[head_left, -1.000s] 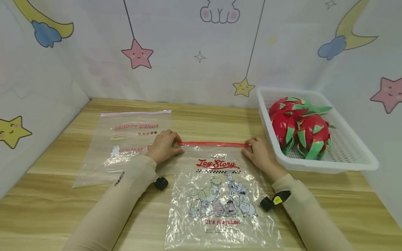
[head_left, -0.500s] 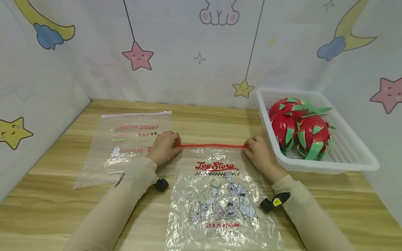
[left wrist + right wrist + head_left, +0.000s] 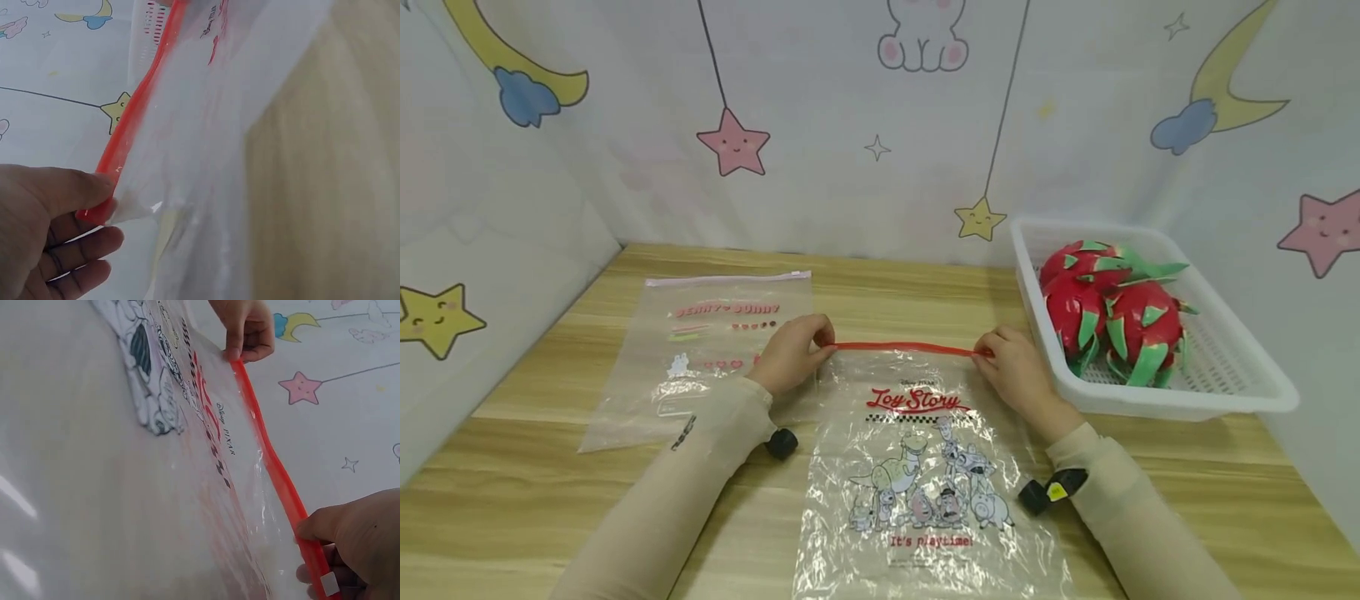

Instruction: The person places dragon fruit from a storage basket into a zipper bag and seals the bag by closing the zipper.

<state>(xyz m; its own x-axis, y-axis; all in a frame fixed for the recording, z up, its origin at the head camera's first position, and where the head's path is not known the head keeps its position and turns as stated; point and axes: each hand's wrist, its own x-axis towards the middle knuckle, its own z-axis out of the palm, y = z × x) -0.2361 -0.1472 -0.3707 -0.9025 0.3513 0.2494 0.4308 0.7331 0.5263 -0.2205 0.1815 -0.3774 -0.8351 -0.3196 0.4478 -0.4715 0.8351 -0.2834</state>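
Beige long slvs [image 3: 662, 500], blk wrist cams [image 3: 782, 444], yel. tag [image 3: 1057, 492] on R one.

"What sort of place?"
"Booth-like; whether in a home or studio, I can't tell."
"Shown by?"
"White walls [image 3: 820, 200], printed with stars [image 3: 734, 147] and moons [image 3: 1232, 110], on three sides of a table [image 3: 917, 304]."

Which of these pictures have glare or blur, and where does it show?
Head view: bright glints across the clear bag, though its red title reads clearly; left wrist view: the wooden tabletop looks soft, apparently out of focus, and the bag hazy; right wrist view: white streaks of glare at lower left, while the red strip looks fairly crisp.
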